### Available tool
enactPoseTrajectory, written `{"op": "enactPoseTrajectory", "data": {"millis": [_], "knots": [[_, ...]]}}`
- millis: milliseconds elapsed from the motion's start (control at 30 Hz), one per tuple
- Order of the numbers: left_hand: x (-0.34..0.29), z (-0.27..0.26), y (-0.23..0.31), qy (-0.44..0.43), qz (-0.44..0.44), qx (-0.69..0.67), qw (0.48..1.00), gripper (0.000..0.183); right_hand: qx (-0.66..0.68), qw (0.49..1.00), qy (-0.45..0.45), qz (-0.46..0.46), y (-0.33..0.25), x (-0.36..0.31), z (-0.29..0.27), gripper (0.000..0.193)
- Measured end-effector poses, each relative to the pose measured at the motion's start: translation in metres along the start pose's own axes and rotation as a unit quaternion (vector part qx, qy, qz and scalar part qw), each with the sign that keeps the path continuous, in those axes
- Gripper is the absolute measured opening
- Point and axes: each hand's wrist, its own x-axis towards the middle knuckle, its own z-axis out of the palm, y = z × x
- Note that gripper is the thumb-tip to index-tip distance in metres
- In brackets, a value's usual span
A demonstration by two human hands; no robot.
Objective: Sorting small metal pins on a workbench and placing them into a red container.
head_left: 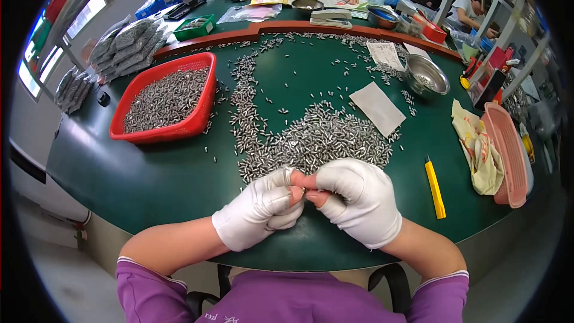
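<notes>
Both hands wear white gloves with bare thumb and finger tips. My left hand (260,206) and my right hand (362,200) meet at their fingertips above the near edge of the green table. Each one is closed in a pinch. Whatever lies between the fingertips is too small and too covered to make out. Just beyond the hands spreads a large heap of small silvery metal pieces (323,134), short and pointed. A band of the same pieces runs from the heap toward the far left of the table.
A red basket (210,84) full of metal pieces stands left, near stacked grey bags (128,42). Right of the heap lie a paper sheet (378,108), a steel bowl (439,87), a yellow cutter (434,188) and a pink basket (508,155) with a cloth. Other people work beyond the red-brown ledge.
</notes>
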Motion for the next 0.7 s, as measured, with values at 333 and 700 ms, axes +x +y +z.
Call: {"op": "enactPoseTrajectory", "data": {"millis": [333,700], "knots": [[-0.003,-0.016,-0.006,-0.021,-0.025,-0.049,0.998,0.017,-0.124,0.991,-0.006,-0.058,0.014,-0.008,0.009,0.017],[-0.007,-0.022,0.009,0.018,0.021,-0.066,0.997,0.02,-0.244,0.956,-0.159,0.022,0.014,-0.005,-0.007,0.012]]}}
